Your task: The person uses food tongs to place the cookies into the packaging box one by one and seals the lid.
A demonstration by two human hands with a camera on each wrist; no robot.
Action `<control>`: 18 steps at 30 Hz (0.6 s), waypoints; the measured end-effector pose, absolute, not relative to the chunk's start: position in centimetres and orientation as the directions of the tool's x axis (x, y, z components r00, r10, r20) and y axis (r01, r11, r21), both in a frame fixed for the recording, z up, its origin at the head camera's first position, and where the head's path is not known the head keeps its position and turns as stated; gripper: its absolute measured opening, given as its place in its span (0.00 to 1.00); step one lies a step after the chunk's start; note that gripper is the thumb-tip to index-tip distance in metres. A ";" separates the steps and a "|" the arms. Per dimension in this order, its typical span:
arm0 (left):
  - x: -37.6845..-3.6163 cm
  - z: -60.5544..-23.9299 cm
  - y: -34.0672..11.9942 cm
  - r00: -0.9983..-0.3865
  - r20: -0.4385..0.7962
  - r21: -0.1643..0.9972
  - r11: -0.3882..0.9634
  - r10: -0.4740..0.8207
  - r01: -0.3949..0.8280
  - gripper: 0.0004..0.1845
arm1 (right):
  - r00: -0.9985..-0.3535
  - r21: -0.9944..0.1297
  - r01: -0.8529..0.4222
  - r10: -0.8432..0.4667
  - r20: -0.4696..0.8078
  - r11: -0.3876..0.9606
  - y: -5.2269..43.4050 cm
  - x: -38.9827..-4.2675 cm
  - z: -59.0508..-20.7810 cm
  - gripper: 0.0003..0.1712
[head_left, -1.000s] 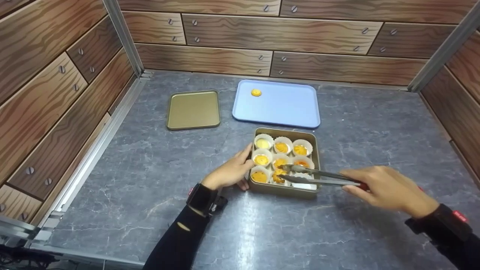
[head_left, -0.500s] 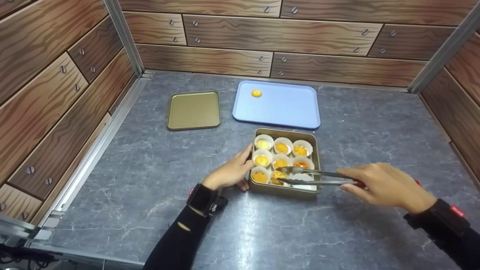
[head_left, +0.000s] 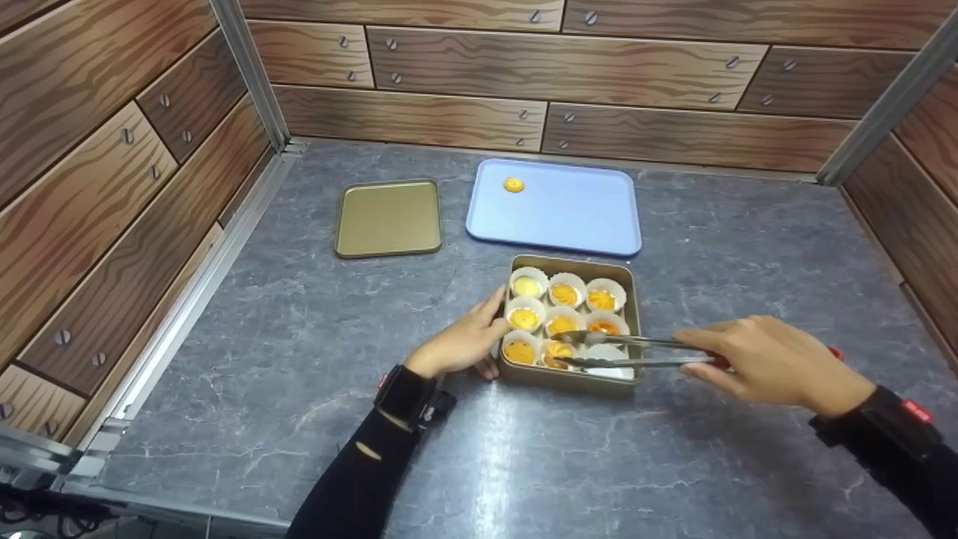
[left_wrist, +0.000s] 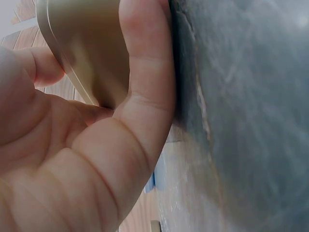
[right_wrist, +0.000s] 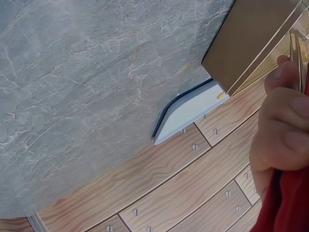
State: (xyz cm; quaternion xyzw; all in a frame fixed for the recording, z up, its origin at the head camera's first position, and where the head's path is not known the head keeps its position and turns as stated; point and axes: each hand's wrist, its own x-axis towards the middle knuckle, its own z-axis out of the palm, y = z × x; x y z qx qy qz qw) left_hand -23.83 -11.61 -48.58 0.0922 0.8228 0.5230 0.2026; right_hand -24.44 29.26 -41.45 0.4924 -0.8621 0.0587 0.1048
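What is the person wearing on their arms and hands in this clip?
Both hands are bare: left hand, right hand. Long black sleeves cover both forearms. Each wrist carries a black strapped device with small red markings.

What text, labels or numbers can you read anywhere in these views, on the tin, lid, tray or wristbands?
None readable.
Gold tin, its lid and the blue tray: plain, no print.
Red tag on the right wristband: something may be printed there, but it is too small and blurred to read.
Tongs: no marking visible.
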 end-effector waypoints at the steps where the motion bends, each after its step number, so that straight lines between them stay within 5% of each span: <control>1: -23.9 -48.6 -11.6 -0.901 -0.237 0.898 0.435 0.365 -0.060 0.40 | -0.492 0.003 -0.862 -0.837 0.238 0.508 29.2 -24.5 -41.4 0.22; 18: -23.9 -48.7 -11.5 -0.903 -0.247 0.892 0.448 0.353 -0.069 0.40 | -0.504 0.002 -0.856 -0.835 0.223 0.517 28.9 -24.5 -41.5 0.22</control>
